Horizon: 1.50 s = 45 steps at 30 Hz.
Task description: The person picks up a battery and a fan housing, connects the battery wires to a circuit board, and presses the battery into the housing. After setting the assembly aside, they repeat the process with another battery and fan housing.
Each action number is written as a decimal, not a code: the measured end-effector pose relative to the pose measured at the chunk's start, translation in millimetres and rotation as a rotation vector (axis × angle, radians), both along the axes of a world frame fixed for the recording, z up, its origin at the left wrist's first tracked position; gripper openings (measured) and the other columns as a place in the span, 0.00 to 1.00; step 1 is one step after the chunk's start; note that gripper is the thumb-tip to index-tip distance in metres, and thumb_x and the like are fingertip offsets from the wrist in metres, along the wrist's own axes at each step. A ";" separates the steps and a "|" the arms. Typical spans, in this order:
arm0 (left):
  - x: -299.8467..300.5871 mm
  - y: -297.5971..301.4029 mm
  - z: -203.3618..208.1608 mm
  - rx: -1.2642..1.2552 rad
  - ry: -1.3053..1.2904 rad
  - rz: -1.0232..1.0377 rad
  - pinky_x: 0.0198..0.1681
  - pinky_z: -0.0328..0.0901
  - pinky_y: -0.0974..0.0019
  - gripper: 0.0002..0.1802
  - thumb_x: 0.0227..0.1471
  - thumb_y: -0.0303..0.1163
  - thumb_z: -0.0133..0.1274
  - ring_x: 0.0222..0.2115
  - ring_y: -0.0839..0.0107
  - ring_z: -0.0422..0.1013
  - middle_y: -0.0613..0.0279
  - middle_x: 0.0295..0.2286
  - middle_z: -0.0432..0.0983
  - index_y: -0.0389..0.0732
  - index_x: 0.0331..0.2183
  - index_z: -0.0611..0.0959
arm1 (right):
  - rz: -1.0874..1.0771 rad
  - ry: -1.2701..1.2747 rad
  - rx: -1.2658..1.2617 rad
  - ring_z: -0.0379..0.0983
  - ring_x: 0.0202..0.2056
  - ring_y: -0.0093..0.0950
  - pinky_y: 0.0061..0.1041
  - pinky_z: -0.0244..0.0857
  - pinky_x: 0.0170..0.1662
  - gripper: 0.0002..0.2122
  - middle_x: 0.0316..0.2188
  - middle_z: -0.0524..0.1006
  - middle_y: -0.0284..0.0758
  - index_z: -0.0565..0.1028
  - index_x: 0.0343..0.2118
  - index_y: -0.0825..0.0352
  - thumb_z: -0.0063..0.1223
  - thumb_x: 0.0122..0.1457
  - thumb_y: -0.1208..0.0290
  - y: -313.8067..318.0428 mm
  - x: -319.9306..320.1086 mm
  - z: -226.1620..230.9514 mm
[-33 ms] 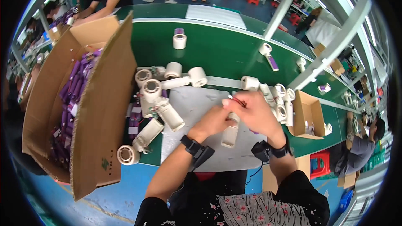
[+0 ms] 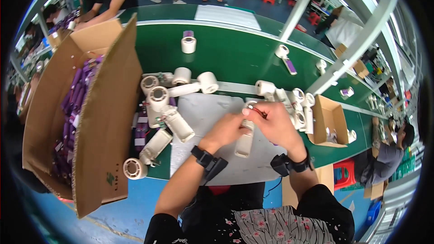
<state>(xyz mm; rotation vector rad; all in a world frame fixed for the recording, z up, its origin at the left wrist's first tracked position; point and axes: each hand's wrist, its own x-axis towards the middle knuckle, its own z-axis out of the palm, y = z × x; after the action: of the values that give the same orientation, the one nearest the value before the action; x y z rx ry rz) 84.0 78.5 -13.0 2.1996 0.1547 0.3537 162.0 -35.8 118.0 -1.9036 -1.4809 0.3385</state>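
My left hand is closed around a white plastic handheld-fan body, whose long handle points toward me over the grey mat. Against its upper end, my right hand has its fingers curled in a pinch. Thin red and dark wires show at those fingertips; the exact grip is partly hidden by the fingers. Both hands meet above the middle of the mat. Left of them lie similar open white fan bodies, some with small circuit boards and wires showing.
A tall cardboard box of purple-wrapped battery cells stands at the left. More white fan parts and a small open carton lie to the right. A metal post rises at the bench's far right. Other people work beyond.
The whole view has shifted slightly, so the bench items sit a little further left. Both hands stay together at the fan body, with only a slight shift of the fingers.
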 end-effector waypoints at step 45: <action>-6.4 -2.1 27.8 -0.272 0.170 0.039 0.29 0.65 0.65 0.17 0.45 0.20 0.57 0.23 0.70 0.67 0.58 0.26 0.76 0.38 0.39 0.72 | 0.058 0.041 0.296 0.70 0.31 0.31 0.28 0.65 0.32 0.08 0.28 0.75 0.33 0.71 0.28 0.68 0.59 0.46 0.84 -35.2 48.7 -123.6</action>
<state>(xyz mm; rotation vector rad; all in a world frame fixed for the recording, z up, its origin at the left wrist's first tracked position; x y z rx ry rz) 77.6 76.4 14.8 1.9575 0.3200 0.1562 210.6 -71.0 -5.6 -1.6131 -1.4715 0.1721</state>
